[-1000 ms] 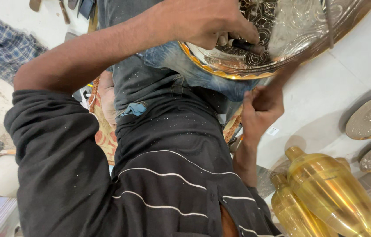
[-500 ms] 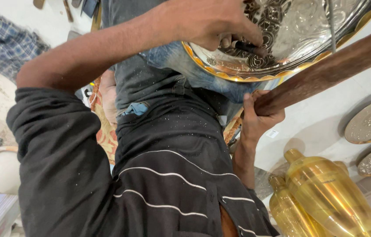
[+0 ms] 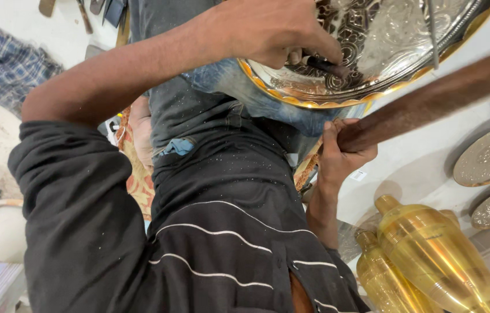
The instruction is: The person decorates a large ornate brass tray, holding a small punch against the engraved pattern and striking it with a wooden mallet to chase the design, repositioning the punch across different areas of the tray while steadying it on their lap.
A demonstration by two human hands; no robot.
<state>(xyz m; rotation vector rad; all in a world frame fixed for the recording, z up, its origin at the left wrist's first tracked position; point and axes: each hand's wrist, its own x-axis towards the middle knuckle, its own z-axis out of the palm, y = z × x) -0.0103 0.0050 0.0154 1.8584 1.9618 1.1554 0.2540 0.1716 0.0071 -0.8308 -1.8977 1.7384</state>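
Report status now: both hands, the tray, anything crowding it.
Left hand pins a small dark tool on the engraved metal tray. Right hand grips a wooden handle. Brass vessels close by, apart.

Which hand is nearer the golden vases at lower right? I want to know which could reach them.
The right hand: it grips the wooden handle just above the golden vases. The left hand is farther up, on the engraved tray.
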